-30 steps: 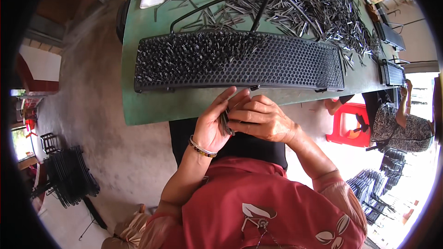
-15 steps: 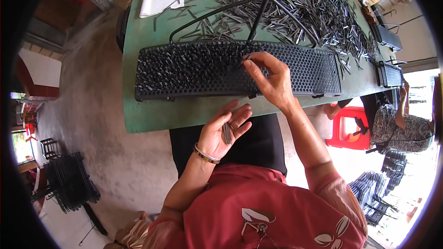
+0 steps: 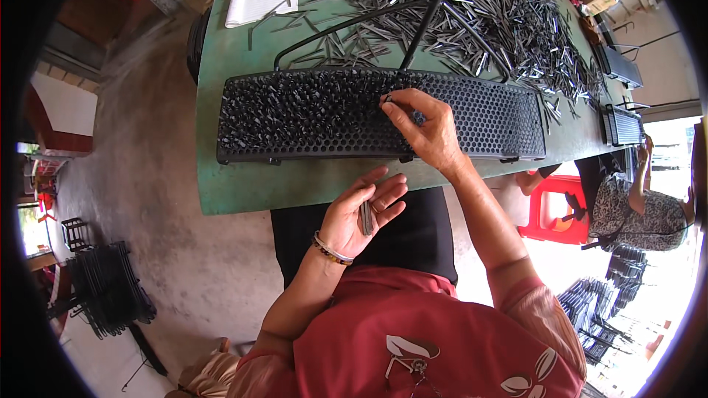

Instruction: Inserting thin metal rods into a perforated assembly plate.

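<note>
A long black panel full of round holes (image 3: 487, 118) lies on the green table (image 3: 295, 184) before me. Its left half is crowded with dark, shiny strip ends; toward the right the holes show bare. Over the middle of the panel, my right hand (image 3: 431, 133) pinches thumb and forefinger together; a small dark strip seems to be between the tips, mostly hidden. Just below the table's front edge, my left hand (image 3: 346, 217) is turned palm up. A small bundle of thin dark strips (image 3: 366, 218) lies in it, held by the thumb, with the other fingers half curled.
Behind the panel spreads a big heap of loose dark strips (image 3: 501, 29). A black bent-rod frame (image 3: 424, 29) rises from the panel's back. An open notebook (image 3: 258, 0) lies at the far left. To the right are a red stool (image 3: 532, 228) and another person (image 3: 634, 203).
My right hand has shifted slightly left along the panel, still pinching. The left hand keeps its bundle of strips and has barely moved. The view has drifted a little.
</note>
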Demonstrator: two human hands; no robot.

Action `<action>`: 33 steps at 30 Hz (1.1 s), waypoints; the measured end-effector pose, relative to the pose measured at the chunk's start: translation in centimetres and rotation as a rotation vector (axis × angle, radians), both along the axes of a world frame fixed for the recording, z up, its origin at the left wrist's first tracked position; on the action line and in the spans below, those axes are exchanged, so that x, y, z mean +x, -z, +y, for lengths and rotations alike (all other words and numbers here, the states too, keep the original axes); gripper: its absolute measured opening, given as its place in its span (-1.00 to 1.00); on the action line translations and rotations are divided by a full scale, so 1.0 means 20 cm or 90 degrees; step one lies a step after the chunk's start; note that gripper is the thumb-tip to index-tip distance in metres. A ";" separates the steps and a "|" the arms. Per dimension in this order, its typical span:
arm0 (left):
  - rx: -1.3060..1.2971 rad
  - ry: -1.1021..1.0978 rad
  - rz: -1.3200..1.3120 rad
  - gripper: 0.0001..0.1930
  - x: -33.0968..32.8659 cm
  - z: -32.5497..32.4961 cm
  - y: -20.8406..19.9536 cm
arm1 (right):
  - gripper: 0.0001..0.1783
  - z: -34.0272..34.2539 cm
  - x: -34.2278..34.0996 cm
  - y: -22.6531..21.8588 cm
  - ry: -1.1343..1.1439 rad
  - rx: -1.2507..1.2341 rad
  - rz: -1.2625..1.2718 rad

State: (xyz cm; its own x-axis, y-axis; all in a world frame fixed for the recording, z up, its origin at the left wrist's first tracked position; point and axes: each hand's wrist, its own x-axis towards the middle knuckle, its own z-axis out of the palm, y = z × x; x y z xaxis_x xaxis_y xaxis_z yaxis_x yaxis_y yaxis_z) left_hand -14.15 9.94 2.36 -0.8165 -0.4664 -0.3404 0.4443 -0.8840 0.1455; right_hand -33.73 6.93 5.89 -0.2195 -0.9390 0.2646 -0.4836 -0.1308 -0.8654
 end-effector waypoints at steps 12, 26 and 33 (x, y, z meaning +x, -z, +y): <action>0.004 0.007 -0.012 -0.69 0.00 0.00 -0.01 | -0.84 -0.01 -0.01 0.03 -0.027 -0.130 0.140; 0.025 -0.116 0.079 -0.66 0.02 -0.05 0.01 | -0.67 0.26 0.07 -0.14 -0.240 -0.146 0.153; 0.042 -0.094 0.042 -0.65 0.00 -0.01 -0.02 | -0.62 0.33 0.16 -0.05 -0.356 -0.196 0.298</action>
State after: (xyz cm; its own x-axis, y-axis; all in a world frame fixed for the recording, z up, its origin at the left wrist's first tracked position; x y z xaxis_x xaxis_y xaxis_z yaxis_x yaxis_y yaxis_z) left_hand -14.06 9.67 2.83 -0.7622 -0.5614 -0.3224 0.5769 -0.8150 0.0552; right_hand -30.48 13.54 6.83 0.4618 -0.7465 0.4790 -0.5804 -0.6627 -0.4731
